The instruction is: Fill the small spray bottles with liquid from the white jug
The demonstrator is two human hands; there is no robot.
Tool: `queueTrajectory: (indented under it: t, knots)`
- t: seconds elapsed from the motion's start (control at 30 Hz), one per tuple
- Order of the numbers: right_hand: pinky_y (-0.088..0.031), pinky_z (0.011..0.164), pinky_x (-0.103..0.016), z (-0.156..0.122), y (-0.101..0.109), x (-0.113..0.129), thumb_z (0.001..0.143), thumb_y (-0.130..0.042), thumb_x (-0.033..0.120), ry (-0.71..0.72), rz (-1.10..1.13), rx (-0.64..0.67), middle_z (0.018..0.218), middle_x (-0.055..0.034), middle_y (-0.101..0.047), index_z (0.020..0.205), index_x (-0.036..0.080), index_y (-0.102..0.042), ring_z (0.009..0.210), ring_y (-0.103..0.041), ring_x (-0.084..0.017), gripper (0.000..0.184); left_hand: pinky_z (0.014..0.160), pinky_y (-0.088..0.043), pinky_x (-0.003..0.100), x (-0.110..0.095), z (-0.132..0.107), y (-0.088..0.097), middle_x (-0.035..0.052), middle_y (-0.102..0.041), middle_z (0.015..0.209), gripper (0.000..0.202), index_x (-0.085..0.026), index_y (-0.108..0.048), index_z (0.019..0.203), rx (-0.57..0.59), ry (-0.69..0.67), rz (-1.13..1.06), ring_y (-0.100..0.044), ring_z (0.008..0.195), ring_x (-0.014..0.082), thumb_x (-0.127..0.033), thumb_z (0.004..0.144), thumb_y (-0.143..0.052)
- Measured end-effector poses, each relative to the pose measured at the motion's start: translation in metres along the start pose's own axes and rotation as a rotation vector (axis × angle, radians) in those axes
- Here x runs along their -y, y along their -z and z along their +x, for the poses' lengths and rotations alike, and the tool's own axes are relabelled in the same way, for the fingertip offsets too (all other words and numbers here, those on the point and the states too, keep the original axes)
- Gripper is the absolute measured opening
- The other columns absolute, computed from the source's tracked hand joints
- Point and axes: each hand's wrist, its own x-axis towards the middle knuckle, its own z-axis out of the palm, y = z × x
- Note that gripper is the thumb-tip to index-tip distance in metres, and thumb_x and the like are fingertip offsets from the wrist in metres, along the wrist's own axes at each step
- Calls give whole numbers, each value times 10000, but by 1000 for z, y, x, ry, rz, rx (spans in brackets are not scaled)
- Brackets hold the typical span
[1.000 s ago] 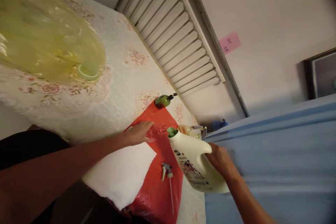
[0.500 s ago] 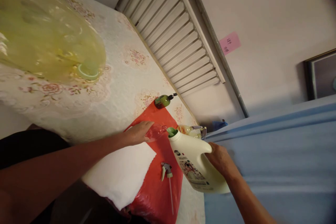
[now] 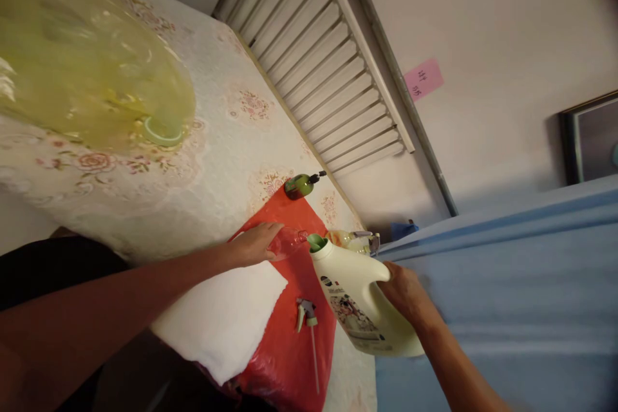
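Note:
My right hand (image 3: 404, 294) grips the handle of a large cream detergent jug (image 3: 360, 299), tilted so that its green spout (image 3: 317, 243) points at the mouth of a small clear bottle (image 3: 288, 241). My left hand (image 3: 252, 244) is wrapped round that clear bottle, which stands on a red plastic sheet (image 3: 290, 341). A spray-trigger head with its long tube (image 3: 309, 328) lies loose on the red sheet, below the jug.
A white cloth (image 3: 224, 318) lies on the red sheet. A green pump bottle (image 3: 300, 185) and a clear pump bottle (image 3: 355, 241) stand on the floral tablecloth (image 3: 212, 161). A big yellow-green bottle (image 3: 91, 71) looms at upper left. A louvred shutter (image 3: 328, 71) and blue fabric (image 3: 512, 283) border the table.
Almost nothing differs. Both hands hold their places, with the jug's spout still at the clear bottle's mouth.

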Motion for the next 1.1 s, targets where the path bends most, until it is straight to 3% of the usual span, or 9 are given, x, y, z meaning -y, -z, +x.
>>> queueTrajectory:
  t: [0.27, 0.67, 1.1]
  knots:
    - [-371, 624, -224, 1, -1, -1, 863, -509, 168, 1, 6, 2, 819, -94, -760, 818, 158, -689, 815, -710, -203, 185, 1044, -447, 474, 1, 1, 0, 145, -552, 1421, 727, -207, -475, 1396, 3, 37, -62, -485, 1342, 379, -294, 714, -712]
    - [-375, 632, -232, 0, 1, 2, 864, -518, 195, -11, 8, 9, 821, -94, -756, 840, 162, -696, 821, -704, -204, 183, 1019, -467, 425, 1, -1, -1, 113, -579, 1401, 693, -252, -460, 1396, -19, -7, -4, -530, 1305, 339, -321, 749, -698]
    - [-377, 636, -231, 0, 1, 1, 876, -526, 196, 4, -5, 11, 837, -103, -762, 829, 168, -689, 844, -716, -210, 172, 1067, -436, 446, 1, 1, -2, 141, -539, 1443, 713, -233, -435, 1416, -2, 17, -2, -486, 1352, 345, -344, 766, -705]
